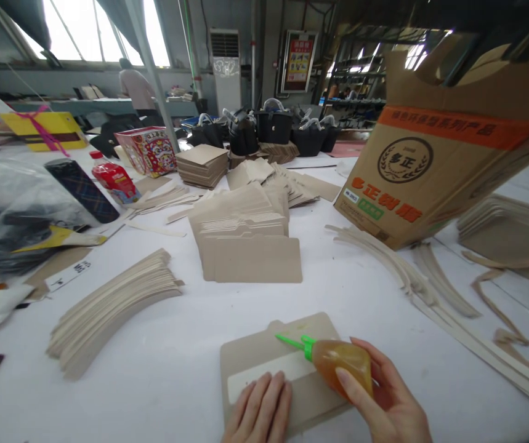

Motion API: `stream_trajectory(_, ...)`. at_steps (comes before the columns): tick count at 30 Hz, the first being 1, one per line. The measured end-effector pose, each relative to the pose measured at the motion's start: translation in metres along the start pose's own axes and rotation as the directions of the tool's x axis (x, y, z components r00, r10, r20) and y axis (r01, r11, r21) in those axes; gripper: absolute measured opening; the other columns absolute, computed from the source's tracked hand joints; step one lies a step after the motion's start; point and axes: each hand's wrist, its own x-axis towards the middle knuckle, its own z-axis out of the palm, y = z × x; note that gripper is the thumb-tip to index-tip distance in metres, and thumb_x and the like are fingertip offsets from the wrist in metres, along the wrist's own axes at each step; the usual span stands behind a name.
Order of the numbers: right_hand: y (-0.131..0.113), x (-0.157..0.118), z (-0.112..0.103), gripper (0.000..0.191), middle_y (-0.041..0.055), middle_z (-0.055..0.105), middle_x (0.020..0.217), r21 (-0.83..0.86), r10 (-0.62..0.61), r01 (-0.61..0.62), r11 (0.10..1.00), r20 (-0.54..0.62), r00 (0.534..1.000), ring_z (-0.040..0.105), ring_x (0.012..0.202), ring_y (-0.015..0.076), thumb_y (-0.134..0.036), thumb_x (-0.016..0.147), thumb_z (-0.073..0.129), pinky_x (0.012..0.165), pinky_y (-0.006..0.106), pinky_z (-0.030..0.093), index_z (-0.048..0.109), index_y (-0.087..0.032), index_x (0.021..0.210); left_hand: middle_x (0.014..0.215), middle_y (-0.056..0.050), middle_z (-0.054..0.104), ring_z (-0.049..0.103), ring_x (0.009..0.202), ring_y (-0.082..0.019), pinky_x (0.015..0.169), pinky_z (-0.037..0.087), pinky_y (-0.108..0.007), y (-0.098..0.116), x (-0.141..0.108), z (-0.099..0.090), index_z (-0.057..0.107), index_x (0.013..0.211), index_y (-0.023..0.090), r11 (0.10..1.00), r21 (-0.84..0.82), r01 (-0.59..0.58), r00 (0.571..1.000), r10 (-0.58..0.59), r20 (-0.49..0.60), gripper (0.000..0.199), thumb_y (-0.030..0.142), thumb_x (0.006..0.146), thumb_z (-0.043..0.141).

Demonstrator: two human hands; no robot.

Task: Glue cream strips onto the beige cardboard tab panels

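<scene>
My right hand (388,394) is wrapped round a glue bottle (343,363) of amber liquid, tilted to the left. Its green nozzle (289,342) points over a grey-beige cardboard panel (255,344) with rounded corners and a small tab; whether the tip touches it I cannot tell. Yellowish smears show on the panel near its top edge. My left hand (262,406) lies flat, fingers stretched out, on the panel and on a pale strip (241,381) that runs across it. The lower part of the panel is partly covered by both hands.
A fanned pile of similar panels (255,258) lies ahead. Curved card strips (116,301) are stacked at left, with more long strips (398,271) at right. A large cardboard box (407,166) stands back right. Black bags (273,126) stand further off, and a person (135,86) is in the background.
</scene>
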Motion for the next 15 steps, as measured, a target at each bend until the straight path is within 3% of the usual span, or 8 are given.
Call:
stream_trajectory(6,-0.006,-0.011,0.021,0.053,0.0044,0.071,0.099,-0.009,-0.018,0.018,1.0,0.01,1.0,0.067,0.084,0.0202,-0.041,0.063,0.08,0.073,0.019,0.055,0.06,-0.021,0.108,0.116,0.003,0.066,0.056,0.109,-0.015,0.115,0.02,-0.032,-0.003,0.002,-0.003,0.065,0.112,0.022,0.999,0.034,-0.026,1.0,0.026,-0.011,0.035,0.017,0.094,0.036)
stream_trajectory(11,0.004,-0.009,0.026,0.055,0.008,0.071,0.1,-0.033,0.004,0.0,0.999,0.117,0.993,0.068,0.086,0.0253,-0.038,0.06,0.082,0.074,0.027,0.057,0.06,-0.02,0.107,0.126,0.004,0.061,0.054,0.114,-0.015,0.104,0.036,-0.028,-0.012,0.004,-0.013,0.058,0.122,0.024,0.979,0.12,-0.167,0.979,0.151,0.136,0.037,0.018,0.095,0.034)
stream_trajectory(15,0.007,-0.016,0.043,0.052,0.0064,0.07,0.101,-0.013,0.003,-0.001,1.0,0.166,0.986,0.067,0.088,0.0236,-0.04,0.064,0.079,0.075,0.026,0.057,0.058,-0.022,0.108,0.116,0.003,0.067,0.056,0.111,-0.015,0.113,0.026,-0.03,-0.007,0.0,-0.007,0.063,0.116,0.022,0.994,0.063,-0.092,0.995,0.089,0.041,0.036,0.019,0.095,0.034)
